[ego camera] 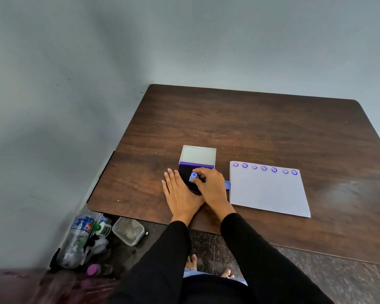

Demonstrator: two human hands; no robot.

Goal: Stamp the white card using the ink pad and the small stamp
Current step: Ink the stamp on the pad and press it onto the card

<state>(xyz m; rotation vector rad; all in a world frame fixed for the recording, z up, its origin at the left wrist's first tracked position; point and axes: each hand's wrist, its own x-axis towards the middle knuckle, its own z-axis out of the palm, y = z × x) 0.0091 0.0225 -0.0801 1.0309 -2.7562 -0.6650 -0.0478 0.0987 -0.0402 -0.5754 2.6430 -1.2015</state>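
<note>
right hand [211, 185] pressing small stamp [193, 175] on ink pad [185, 172], left hand [180, 194] beside

Open lid [197, 155] (upright) behind ink pad [185, 172]

Dark wooden table [250, 128] bears ink pad [185, 172] and white card [268, 191].

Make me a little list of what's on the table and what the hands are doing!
table: dark wooden table
ink pad: open ink pad, white lid flipped back
small stamp: blue small stamp, pressed on the pad
right hand: right hand pinching the stamp
left hand: left hand flat, steadying the pad
white card: white card right of the pad
prints on card: seven purple smiley faces along the far edge
</note>
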